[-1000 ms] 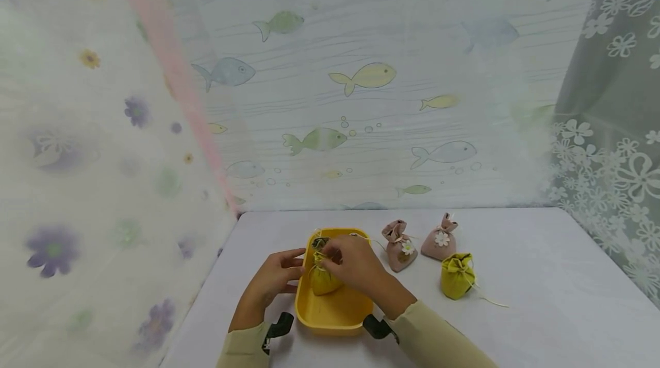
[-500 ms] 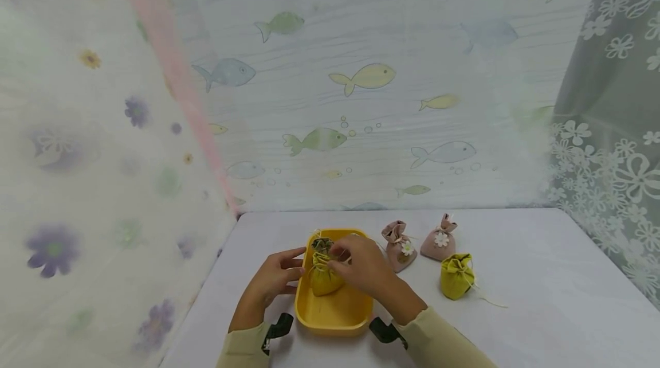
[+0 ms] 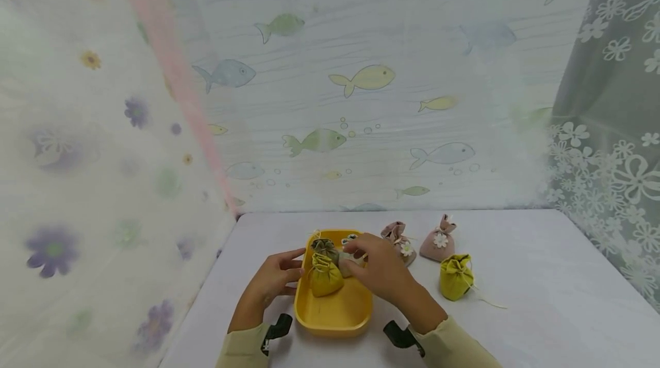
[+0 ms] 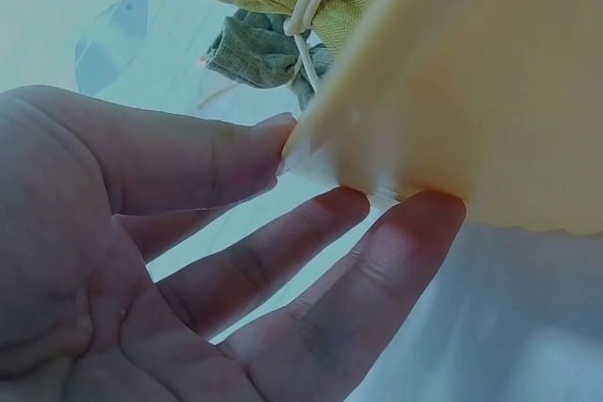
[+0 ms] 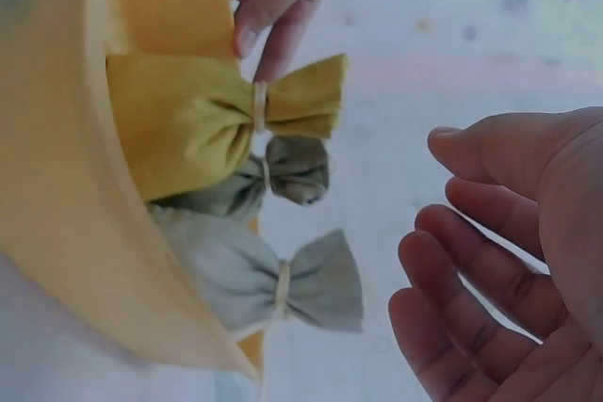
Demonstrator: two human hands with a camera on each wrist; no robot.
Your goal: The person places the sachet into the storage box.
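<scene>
A yellow tray (image 3: 332,322) holds three drawstring pouches: a mustard-yellow pouch (image 3: 326,283), a dark green pouch (image 3: 323,245) behind it, and a pale grey pouch (image 5: 221,261) on the right. My left hand (image 3: 273,279) rests against the tray's left side; in the left wrist view, thumb and fingertips (image 4: 429,218) touch its rim and outer wall. Above the tray's right side is my right hand (image 3: 378,267), partly hiding the grey pouch. The right wrist view shows its fingers loosely bent, apart from the pouches and holding nothing.
Right of the tray, two pink pouches with white flowers stand on the white table: one pink pouch (image 3: 396,234) partly behind my right hand, another pink pouch (image 3: 438,242) farther right. A second yellow pouch (image 3: 456,277) with a trailing cord stands nearer. Patterned curtains hang behind.
My right hand has let go of the yellow pouch's neck and moved right, uncovering the green and grey pouches. The left hand stays at the tray.
</scene>
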